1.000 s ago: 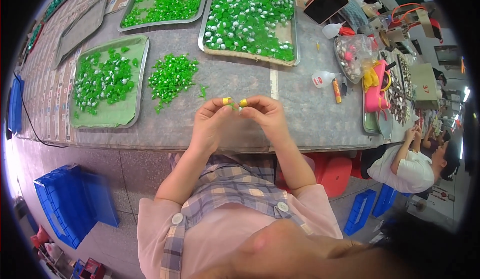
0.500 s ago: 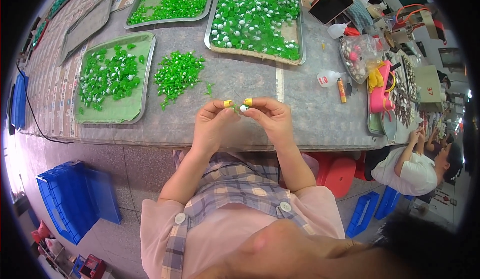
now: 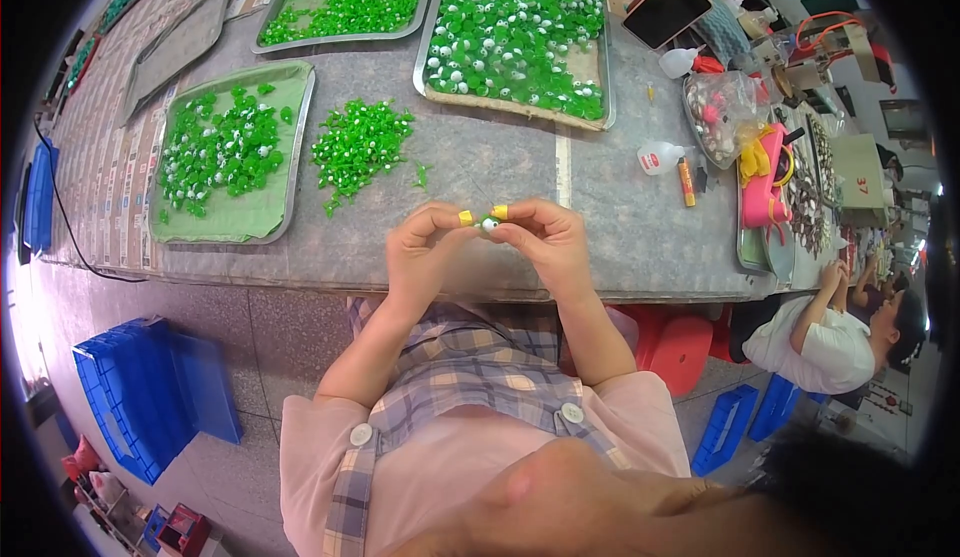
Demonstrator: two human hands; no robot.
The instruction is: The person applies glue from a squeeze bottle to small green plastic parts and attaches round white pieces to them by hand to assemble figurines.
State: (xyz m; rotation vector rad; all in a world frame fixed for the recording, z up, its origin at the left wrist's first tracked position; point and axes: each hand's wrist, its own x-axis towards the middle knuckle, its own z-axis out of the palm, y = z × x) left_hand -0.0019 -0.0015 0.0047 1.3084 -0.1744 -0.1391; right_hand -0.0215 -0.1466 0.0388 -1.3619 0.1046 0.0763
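Observation:
Over the table's near edge, my two hands meet at the fingertips, both with yellow tape on a finger. My right hand [image 3: 548,242] pinches a small white ball with a dark spot [image 3: 489,224], like an eyeball bead. My left hand [image 3: 428,245] is closed on a small green plastic piece [image 3: 477,223] pressed against the ball; fingers partly hide it. A loose heap of small green plastic pieces [image 3: 358,152] lies beyond my left hand. Left of it, a green-lined tray [image 3: 220,227] bears green pieces with white balls.
Two more metal trays stand farther back: one with green pieces [image 3: 350,2], one with green-and-white pieces [image 3: 510,37]. At right are a white squeeze bottle [image 3: 660,158], an orange tube [image 3: 686,183] and a pink bag [image 3: 762,182]. A blue crate [image 3: 130,397] sits on the floor; a co-worker [image 3: 815,342] is at right.
My left fingertips have moved right and slightly down, bringing the green piece up against the white ball. My right hand has barely moved.

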